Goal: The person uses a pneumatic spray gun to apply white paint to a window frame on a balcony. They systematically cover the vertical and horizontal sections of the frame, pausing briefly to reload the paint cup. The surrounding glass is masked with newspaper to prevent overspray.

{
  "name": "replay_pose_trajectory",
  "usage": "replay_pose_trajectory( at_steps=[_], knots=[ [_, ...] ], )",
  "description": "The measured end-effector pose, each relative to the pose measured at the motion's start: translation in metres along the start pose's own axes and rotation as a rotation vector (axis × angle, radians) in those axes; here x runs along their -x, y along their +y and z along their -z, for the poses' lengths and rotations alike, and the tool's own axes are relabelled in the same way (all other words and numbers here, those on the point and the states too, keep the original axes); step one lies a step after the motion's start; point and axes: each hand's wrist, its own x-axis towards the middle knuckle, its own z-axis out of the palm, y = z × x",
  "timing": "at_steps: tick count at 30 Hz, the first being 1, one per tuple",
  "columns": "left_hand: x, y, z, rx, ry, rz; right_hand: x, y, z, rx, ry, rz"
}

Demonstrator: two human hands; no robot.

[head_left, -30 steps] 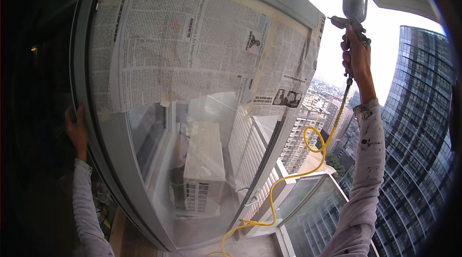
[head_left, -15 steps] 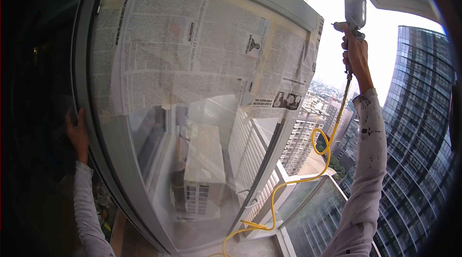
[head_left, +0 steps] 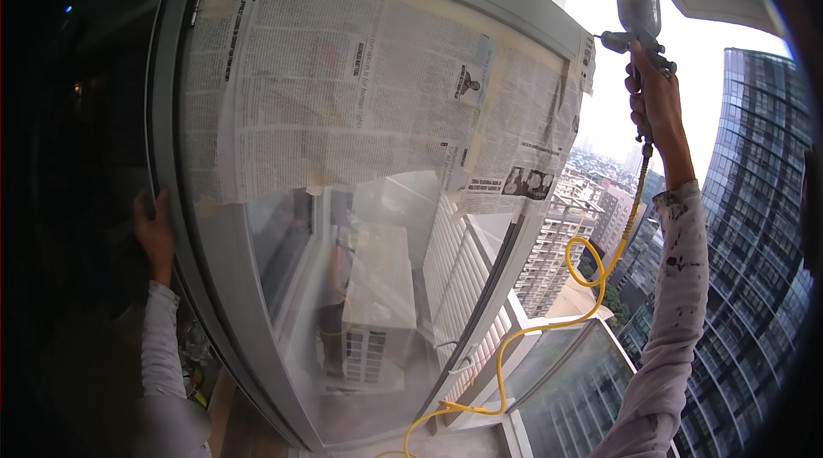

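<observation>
Grey door frame (head_left: 236,287) dominates my remote feed. At its left edge, the left hand (head_left: 154,239) shows parted fingers; whether they grip, I can't tell. Wrinkled newspaper (head_left: 300,89) masks the frame's upper part, while its lower glass (head_left: 403,201) is uncovered. How much spraying is done, I can't judge. Near the frame's upper right corner, the right hand (head_left: 660,98) wraps its fingers around a spray gun (head_left: 641,36), smooth yellow hose (head_left: 549,327) trailing. Past the frame rises a gridded, glass-faced tower (head_left: 754,201).

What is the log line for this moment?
right hand: grips spray gun | left hand: at grey frame's edge | newspaper: taped across frame | yellow hose: leads to gun
</observation>
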Motion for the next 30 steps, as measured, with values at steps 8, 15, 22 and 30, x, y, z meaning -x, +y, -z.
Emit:
replay_pose_trajectory(
  at_steps=[8,15,22,30],
  knots=[
    [-0.003,-0.007,0.008,0.026,0.009,-0.036,0.031,-0.053,-0.046,-0.208,-0.113,0.045],
    [0.005,0.015,0.005,0.067,0.016,0.035,0.04,-0.102,-0.076,-0.219,-0.192,0.092],
    [0.001,0.01,0.004,-0.004,0.026,-0.04,0.023,-0.066,-0.057,-0.238,-0.077,0.004],
    [0.001,0.006,0.006,-0.1,0.06,-0.101,0.039,-0.04,-0.034,-0.015,0.049,0.015]
  ],
)
